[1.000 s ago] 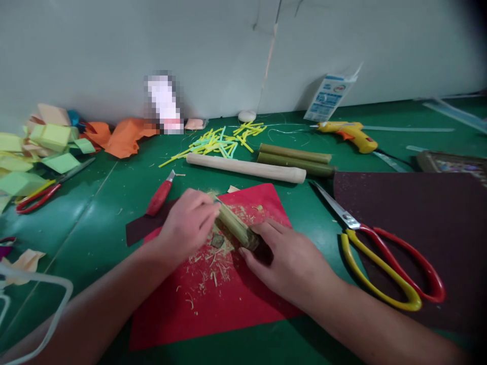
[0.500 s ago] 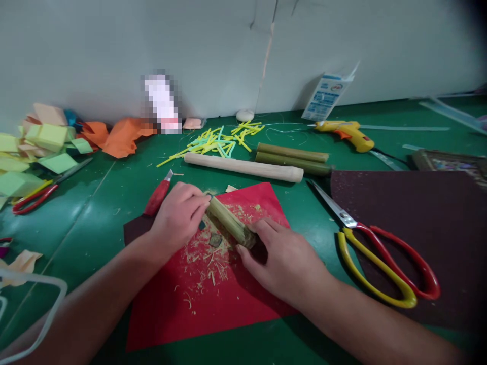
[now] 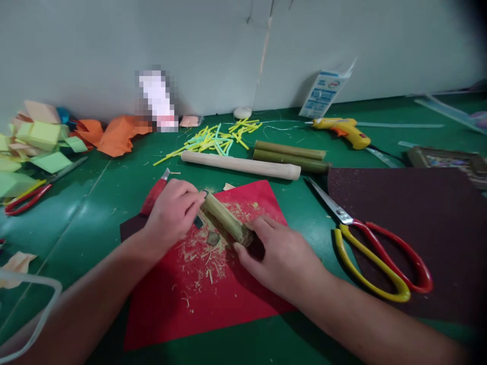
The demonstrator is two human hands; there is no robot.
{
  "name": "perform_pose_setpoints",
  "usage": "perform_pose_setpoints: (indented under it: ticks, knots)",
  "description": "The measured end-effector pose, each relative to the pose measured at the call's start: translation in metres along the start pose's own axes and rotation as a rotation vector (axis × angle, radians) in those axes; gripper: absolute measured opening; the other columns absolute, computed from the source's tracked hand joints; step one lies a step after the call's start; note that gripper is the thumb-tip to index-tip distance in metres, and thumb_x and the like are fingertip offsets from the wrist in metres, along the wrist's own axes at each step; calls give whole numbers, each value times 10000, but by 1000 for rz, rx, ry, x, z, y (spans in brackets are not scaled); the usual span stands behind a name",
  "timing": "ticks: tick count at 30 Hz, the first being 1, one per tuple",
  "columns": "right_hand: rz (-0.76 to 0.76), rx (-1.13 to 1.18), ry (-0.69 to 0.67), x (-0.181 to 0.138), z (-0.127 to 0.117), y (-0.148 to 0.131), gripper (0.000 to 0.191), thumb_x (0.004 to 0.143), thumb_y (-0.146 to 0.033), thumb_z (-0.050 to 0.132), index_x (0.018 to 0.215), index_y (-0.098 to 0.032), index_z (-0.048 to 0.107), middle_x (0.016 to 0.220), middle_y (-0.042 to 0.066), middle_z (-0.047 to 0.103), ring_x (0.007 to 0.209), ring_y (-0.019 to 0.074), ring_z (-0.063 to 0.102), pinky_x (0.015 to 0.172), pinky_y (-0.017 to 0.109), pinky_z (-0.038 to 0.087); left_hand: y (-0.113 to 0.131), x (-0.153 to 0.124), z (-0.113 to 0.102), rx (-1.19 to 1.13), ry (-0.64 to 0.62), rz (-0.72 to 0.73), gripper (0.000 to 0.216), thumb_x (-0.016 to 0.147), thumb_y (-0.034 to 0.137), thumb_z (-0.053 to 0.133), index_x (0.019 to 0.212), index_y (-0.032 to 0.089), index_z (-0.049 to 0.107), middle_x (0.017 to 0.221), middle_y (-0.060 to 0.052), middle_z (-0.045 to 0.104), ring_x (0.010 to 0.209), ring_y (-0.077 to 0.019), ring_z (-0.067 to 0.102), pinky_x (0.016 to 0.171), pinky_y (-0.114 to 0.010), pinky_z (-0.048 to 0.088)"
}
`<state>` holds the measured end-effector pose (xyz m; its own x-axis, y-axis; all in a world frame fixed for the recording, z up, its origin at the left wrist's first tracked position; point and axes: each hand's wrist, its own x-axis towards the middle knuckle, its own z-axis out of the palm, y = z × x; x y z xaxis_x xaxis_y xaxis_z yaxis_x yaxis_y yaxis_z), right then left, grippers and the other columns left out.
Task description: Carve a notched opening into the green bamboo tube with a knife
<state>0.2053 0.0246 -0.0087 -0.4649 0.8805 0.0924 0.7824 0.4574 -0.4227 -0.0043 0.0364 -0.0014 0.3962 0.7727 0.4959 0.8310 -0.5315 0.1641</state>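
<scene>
A short bamboo piece (image 3: 224, 218) lies slantwise over a red sheet (image 3: 163, 309) strewn with pale shavings. My right hand (image 3: 276, 248) grips its near end between thumb and fingers. At the far end my left hand (image 3: 177, 210) is closed in a pinch, with a small dark piece (image 3: 206, 193) just showing at the fingertips against the bamboo. What that piece is I cannot make out for certain; it resembles sandpaper. A small dark square scrap (image 3: 213, 239) rests on the sheet between my hands. A red-handled knife (image 3: 154, 196) lies just behind my left hand.
Large scissors (image 3: 365, 238) lie to the right, partly over a dark sheet (image 3: 426, 218). Behind are a peeled stick (image 3: 239, 165), green bamboo tubes (image 3: 289, 158), cut yellow straws (image 3: 209, 139) and a yellow glue gun (image 3: 344, 130). Folded papers (image 3: 41, 137) are piled at left.
The whole scene has shifted slightly left and up in view. Both hands keep their hold at the bamboo's two ends, with little visible movement against it.
</scene>
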Motion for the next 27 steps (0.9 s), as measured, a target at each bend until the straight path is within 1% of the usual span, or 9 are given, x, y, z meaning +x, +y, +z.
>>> perform_pose_setpoints:
  ticks: [1,4,5,9,13,17,20,25,27]
  knots:
    - [-1,1,3,0,0,0,179,785,-373,504,806,-196,506,772,21,583,636,154,534,519,270,305,0,0,0,-1,2,-15,174,872,188,480,855,168,651,811,-59,603,775,-175,521,686,-334,424]
    - [-5,1,-2,0,0,0,166,770,-362,522,778,-198,494,729,9,578,607,146,525,510,267,297,0,0,1,-100,-102,85,191,882,179,462,880,163,653,805,-50,614,745,-162,524,686,-328,422]
    - [-4,1,3,-1,0,0,168,767,-363,527,772,-199,491,723,8,578,605,146,525,513,267,299,0,1,1,-110,-92,123,197,885,190,460,859,167,654,798,-47,613,738,-162,521,675,-326,418]
    - [3,6,20,-1,0,-1,174,757,-366,541,768,-201,488,721,6,580,608,147,529,518,266,303,-1,1,0,-22,-34,7,181,881,187,469,860,161,648,842,-63,599,798,-178,510,716,-343,428]
    - [-5,-6,21,0,0,-1,169,751,-358,545,756,-201,483,698,-2,564,580,136,511,495,263,278,3,0,0,-81,-91,78,177,881,177,471,834,171,641,857,-51,609,798,-169,514,727,-337,426]
    - [-13,-8,46,-1,2,-1,167,754,-354,548,773,-197,494,729,6,569,611,138,522,508,264,289,6,0,0,-47,-76,46,173,881,178,464,868,162,636,867,-62,603,816,-181,509,743,-350,422]
    - [-15,4,42,-2,3,-1,170,752,-355,552,784,-198,495,734,2,573,617,138,524,506,263,288,8,-1,-1,-70,-124,86,184,882,174,453,849,162,634,854,-57,603,784,-174,506,727,-343,415]
    - [3,5,35,-1,3,-3,167,748,-355,552,783,-203,492,733,1,572,622,144,525,512,267,289,6,-1,-2,-45,-55,60,166,872,170,474,853,136,635,828,-69,595,787,-180,496,718,-339,413]
    - [4,4,24,-1,3,-3,170,747,-359,552,778,-205,487,730,1,570,621,145,526,508,268,284,5,-1,-1,-79,-87,91,161,868,163,477,901,136,633,820,-65,594,773,-177,495,707,-335,411]
